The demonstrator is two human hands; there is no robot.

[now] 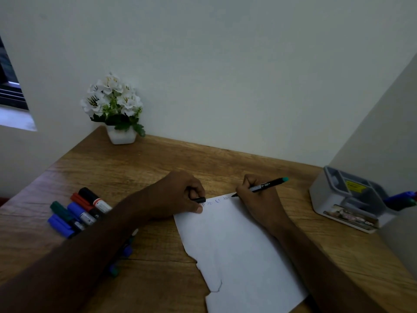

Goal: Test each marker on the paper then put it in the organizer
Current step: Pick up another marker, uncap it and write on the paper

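There is one view, from the camera on my head. It looks forward and down, close over the near table [158,159], with my forearms entering from the near edge and the far wall [225,64] filling the upper half.

- The left forearm [90,240] covers the near ends of the loose markers [76,211] (their count cannot be told).
- The writing [214,201] on the paper [237,245] is too small to read.
- The organizer [352,199] is blurred; the markers standing in it [401,198] are cut by the right edge.
- The cap [199,199] is mostly hidden in the left hand [180,195].
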